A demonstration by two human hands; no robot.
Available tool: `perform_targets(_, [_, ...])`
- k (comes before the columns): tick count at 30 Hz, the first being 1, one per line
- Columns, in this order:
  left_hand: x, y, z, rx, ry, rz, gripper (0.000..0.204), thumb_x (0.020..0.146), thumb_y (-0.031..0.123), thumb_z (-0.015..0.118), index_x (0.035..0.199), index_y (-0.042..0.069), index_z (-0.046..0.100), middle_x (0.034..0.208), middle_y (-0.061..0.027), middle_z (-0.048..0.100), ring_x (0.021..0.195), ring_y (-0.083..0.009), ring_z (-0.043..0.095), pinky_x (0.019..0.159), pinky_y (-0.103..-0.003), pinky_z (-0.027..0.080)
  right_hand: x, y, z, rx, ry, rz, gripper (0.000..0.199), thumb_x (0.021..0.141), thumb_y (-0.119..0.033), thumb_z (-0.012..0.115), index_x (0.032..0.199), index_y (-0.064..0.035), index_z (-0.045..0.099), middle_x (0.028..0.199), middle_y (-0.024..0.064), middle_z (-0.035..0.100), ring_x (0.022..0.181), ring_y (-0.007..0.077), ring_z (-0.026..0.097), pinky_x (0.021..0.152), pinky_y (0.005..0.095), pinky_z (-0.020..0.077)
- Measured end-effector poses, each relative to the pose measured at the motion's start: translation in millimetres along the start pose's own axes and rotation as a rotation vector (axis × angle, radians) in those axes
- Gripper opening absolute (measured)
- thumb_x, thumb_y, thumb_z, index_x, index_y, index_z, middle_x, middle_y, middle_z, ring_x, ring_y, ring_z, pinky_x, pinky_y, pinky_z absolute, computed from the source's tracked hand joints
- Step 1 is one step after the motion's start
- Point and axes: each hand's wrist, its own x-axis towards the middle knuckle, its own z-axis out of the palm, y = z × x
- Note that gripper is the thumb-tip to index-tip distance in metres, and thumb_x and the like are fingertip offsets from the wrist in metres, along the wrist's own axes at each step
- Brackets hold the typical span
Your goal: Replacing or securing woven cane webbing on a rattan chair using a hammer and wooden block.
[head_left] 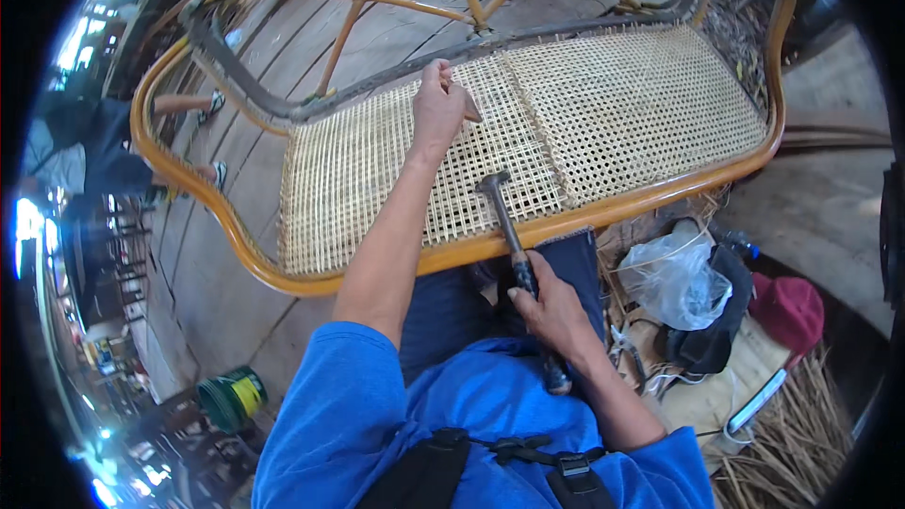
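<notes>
Blue short-sleeved shirt (504,386), black buckled straps (424,473)

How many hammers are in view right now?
1: a dark metal hammer with a black grip, in the right hand, its head over the pale woven cane panel. Others may be hidden.

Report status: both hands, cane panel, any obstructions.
Right hand grips hammer. Left hand holds small brown piece over cane panel. Left arm and hammer partly cover panel.
</notes>
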Motion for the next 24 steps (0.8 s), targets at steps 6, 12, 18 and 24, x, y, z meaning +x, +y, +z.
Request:
perform_targets(6, [-48,26,-9,0.031,-0.1,0.042,0.022,0.081,0.013,0.053,0.101,0.003,0.053,0.086,-0.0104,0.06,0.08,-0.021,0.059,0.075,-0.031,0.047,-29,7,-8,0.287,-0.162,0.051,0.049,0.083,-0.014,0.055,0.129,-0.0063,0.04,0.068,0.0021,0.05,0.055,0.0108,0.052,0.05,0.0263,0.0421])
perform_targets(12, [-63,27,6,0.093,-0.093,0.072,0.016,0.077,0.009,0.051,0.092,0.003,0.054,0.073,-0.0113,0.06,0.067,-0.0249,0.06,0.065,-0.035,0.048,-25,37,-3,0.213,-0.136,-0.101,0.051,0.083,-0.011,0.054,0.131,-0.0074,0.039,0.068,0.0013,0.048,0.048,0.009,0.048,0.047,0.0235,0.0411])
perform_targets(18, [-71,37,13,0.196,-0.105,0.109,0.014,0.077,0.007,0.05,0.09,0.003,0.053,0.07,-0.0125,0.06,0.067,-0.0263,0.063,0.063,-0.037,0.048,-28,30,-5,0.49,-0.225,0.029,0.051,0.082,-0.01,0.053,0.131,-0.0052,0.038,0.068,0.001,0.049,0.047,0.0086,0.048,0.045,0.0232,0.0398])
perform_targets(24, [-66,30,21,0.228,-0.098,0.149,0.013,0.077,0.004,0.045,0.088,0.003,0.052,0.068,-0.0181,0.059,0.062,-0.0308,0.063,0.061,-0.04,0.049,2,14,-2,0.408,-0.233,-0.043,0.048,0.082,-0.013,0.053,0.127,-0.0029,0.04,0.061,0.0059,0.05,0.048,0.0147,0.05,0.047,0.0299,0.0423])
